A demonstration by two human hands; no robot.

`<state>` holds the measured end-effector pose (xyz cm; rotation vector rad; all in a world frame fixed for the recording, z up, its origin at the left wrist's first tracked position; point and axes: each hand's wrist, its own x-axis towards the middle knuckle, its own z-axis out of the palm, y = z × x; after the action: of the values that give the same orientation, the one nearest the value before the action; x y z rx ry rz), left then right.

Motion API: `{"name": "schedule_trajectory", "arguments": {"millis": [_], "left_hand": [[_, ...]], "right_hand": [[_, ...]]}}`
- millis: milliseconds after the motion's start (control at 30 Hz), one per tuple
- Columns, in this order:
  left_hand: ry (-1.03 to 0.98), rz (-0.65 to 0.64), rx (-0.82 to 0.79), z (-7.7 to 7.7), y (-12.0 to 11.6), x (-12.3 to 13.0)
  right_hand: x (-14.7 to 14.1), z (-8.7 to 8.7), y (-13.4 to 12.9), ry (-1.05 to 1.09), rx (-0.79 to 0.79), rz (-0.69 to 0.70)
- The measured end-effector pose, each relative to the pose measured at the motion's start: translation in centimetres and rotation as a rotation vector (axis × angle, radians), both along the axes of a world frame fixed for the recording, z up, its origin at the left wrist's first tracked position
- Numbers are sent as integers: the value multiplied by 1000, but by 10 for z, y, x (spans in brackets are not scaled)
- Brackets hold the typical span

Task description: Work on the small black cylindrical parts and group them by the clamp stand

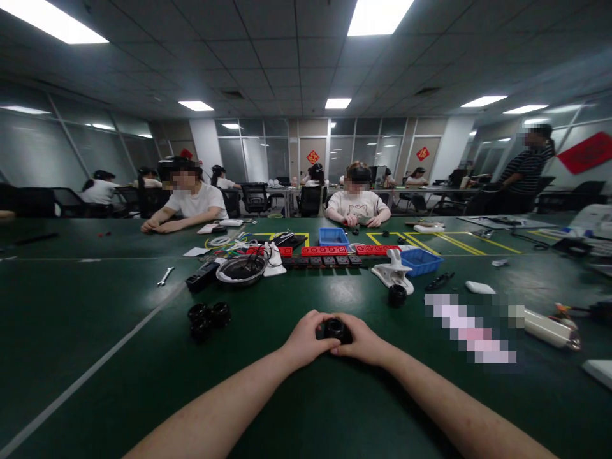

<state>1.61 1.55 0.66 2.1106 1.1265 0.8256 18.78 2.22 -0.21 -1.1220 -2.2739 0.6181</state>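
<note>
Both hands meet around a round black part (335,328) with a hole in its top, low over the green table. My left hand (308,341) curls round its left side, fingers behind and thumb in front. From the other side my right hand (361,341) wraps it the same way, and the two thumbs nearly touch. Whether the part rests on the table I cannot tell. To the left sits a cluster of similar black round parts (208,319). Beyond my right hand, another black round part (396,295) stands by a white clip-shaped base (393,273).
Across the middle lie red and black power strips (329,251), a metal bowl (240,271) and blue bins (421,261). A wrench (165,276) lies at left. At right are a white case (480,288) and a cream cylinder (549,328). Two people sit opposite.
</note>
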Motion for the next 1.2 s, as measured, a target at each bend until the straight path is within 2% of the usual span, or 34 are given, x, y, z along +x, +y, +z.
{"name": "schedule_trajectory", "arguments": {"millis": [100,200,367,800,900,1067,1133,1200], "left_hand": [[-11,-35,-19,2,2,-3],[-3,-80,-16,3,4,-5],[5,-145,7,6,5,-7],[7,-134,-3,4,6,-6],[7,-89,-16,3,5,-5],[6,111,-8,-3,0,3],[2,167,14,-5,-1,5],[2,164,40,-7,-1,5]], "right_hand": [[7,4,4,36,-104,121],[11,8,6,25,-159,167],[14,10,7,34,-240,174],[13,6,10,34,-248,154],[8,-1,9,-23,-180,55],[-6,-9,1,-213,102,-215],[-10,-9,-2,-260,161,-247],[-10,-7,-2,-254,172,-216]]}}
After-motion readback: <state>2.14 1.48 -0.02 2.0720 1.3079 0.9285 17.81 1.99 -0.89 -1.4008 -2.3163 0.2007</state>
